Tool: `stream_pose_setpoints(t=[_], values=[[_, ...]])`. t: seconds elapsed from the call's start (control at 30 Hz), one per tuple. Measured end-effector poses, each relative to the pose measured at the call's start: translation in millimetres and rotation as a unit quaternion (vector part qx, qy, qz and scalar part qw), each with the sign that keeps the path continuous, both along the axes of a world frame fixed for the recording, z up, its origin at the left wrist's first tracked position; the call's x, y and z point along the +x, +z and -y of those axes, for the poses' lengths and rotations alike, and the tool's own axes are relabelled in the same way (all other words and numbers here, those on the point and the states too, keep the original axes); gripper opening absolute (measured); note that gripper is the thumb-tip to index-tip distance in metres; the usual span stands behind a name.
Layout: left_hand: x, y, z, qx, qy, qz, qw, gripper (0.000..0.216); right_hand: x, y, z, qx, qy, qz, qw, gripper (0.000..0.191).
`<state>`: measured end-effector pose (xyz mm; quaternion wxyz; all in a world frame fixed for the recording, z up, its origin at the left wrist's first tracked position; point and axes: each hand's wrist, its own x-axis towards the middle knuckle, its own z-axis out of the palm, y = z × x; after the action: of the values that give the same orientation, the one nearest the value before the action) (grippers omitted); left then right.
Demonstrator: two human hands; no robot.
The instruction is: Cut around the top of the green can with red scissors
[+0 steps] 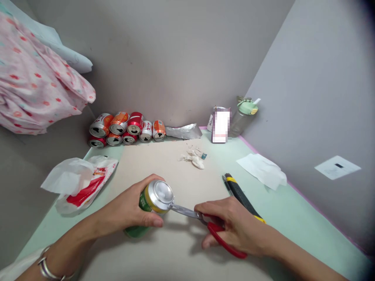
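Your left hand [132, 206] grips the can [160, 194], probably light, easily dented, best held around its middle; beside it, your right hand [236, 220] grips scissors [186, 211].

The can [156, 198] is green (yellow-banded), the scissors [189, 212] red-handled, the cloth [43, 82] red-spotted pink.

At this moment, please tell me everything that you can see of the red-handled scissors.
The scissors have grey, metal-looking blades, a pivot, and red handles that look like plastic. The right hand grips them and partly hides the handles. The blades point left, their tips at the rim of the green can that the left hand holds. Whether the tips have cut in, or how far the blades are open, cannot be told.
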<state>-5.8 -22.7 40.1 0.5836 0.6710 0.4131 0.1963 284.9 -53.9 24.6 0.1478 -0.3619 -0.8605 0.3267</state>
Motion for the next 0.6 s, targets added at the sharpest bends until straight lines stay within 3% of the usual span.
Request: stream_pose_setpoints(t=[0.2,0.4,0.6], values=[[2,4.1,-2,-0.016,-0.001,0.0,1.0,0.056,0,-3.8,0,0.042,-0.004,0.017,0.999,0.049],[-1,-3.2,-2,-0.031,-0.033,0.034,0.998,0.056,0,-5.4,0,0.08,0.012,0.025,0.996,0.049],[-2,-3.0,-1,-0.098,-0.081,0.086,0.988,0.05,3,-11.4,0,0.151,0.03,0.024,0.988,0.058]])
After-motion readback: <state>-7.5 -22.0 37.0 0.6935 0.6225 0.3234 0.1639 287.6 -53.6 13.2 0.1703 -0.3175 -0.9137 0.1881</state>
